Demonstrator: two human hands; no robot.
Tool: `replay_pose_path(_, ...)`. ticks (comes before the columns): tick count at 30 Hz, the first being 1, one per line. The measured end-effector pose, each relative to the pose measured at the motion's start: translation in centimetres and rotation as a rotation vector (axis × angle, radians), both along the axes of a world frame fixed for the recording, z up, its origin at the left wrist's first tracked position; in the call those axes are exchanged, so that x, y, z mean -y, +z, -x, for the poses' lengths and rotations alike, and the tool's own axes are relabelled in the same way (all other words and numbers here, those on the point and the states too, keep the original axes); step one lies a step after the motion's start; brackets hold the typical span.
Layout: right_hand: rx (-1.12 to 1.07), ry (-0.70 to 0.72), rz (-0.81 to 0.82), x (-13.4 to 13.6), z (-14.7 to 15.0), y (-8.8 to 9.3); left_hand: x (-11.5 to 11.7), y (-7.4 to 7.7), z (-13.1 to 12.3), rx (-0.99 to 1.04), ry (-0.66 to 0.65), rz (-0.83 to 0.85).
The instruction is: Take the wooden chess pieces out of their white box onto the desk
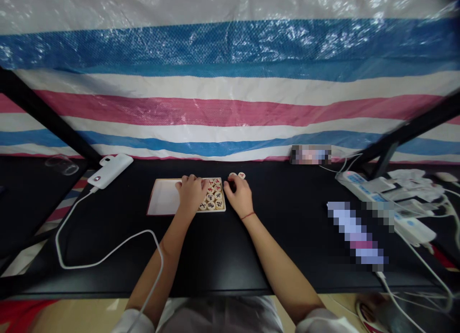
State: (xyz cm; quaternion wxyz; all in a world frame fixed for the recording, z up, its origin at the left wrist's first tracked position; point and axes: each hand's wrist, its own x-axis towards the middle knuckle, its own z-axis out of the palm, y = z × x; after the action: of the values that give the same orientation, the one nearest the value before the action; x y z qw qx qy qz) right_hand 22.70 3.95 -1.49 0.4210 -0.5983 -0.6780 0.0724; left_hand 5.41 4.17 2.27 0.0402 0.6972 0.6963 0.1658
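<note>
A shallow white box (pixel 224 209) on the black table holds rows of round Chinese chess pieces (pixel 211 205) with red and black characters. At its left lies a white tray-like lid (pixel 163 199) with a dark red edge. My left hand (pixel 192 194) is over the join of lid and box, fingers spread and thumb by the pieces; it hides part of both. Just right of the box, my right hand (pixel 240 196) has its thumb apart from its curved fingers. Two loose chess pieces (pixel 241 175) lie at its fingertips, and whether it touches them is unclear.
A white power bank (pixel 110 171) with a cable (pixel 97 264) lies at left; the cable crosses my left forearm. At right are a blurred phone (pixel 357 235), a power strip (pixel 406 223) with chargers, and another blurred device (pixel 311 154). Striped plastic sheeting (pixel 215 110) hangs behind the table.
</note>
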Motion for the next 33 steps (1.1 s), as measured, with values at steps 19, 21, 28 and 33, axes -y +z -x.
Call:
replay_pose_path(19,0.142,-0.027,0.002,-0.4,-1.0,-0.5,0.3,-0.3,-1.1,0.045,-0.019,0.037)
replay_pose_path(21,0.175,-0.019,0.022,-0.5,-0.9,-0.5,0.2,-0.2,-1.1,0.054,-0.011,0.064)
replay_pose_path(28,0.040,-0.007,0.018,-0.6,-1.1,0.1,0.0,0.0,-1.1,0.118,0.004,0.109)
replay_pose_path(33,-0.338,-0.060,-0.037,-2.0,-2.9,0.2,0.0,-0.2,-0.9,0.143,-0.004,0.100)
